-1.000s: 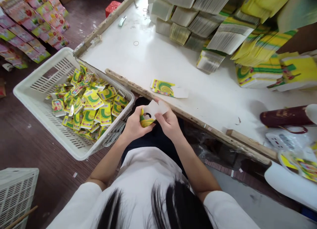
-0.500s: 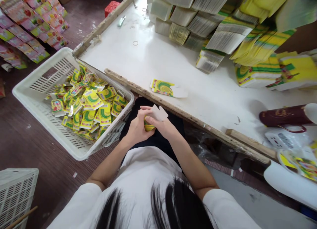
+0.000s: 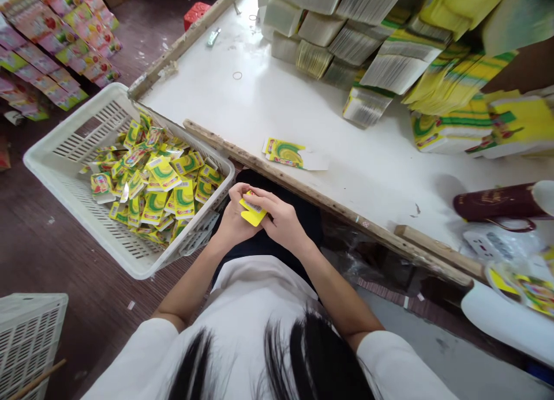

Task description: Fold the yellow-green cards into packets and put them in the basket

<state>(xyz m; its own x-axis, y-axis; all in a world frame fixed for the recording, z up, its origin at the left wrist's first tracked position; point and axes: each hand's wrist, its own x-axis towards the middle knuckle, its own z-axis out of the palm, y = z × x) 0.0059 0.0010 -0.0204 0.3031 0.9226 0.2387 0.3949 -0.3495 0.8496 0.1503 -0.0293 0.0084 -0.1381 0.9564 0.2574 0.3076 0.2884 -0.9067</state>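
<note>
Above my lap, a small yellow cardboard box is gripped between both hands. My left hand closes round its left side, and my right hand has its fingers across the top and right side. A yellow flap with a barcode faces up; the rest of the box is covered by my fingers. On the table just beyond lies a flattened yellow and green box with a white flap. To my left stands a white plastic basket heaped with folded boxes of the same yellow and green print.
Stacks of flat cartons fill the back of the white table, which has a wooden edge strip. A maroon mug lies on its side at the right. Another white crate stands at lower left.
The box has been turned in my hands: its white inner flap pointed up before, and now a yellow barcode side shows. My right fingers have moved over the top of it.
</note>
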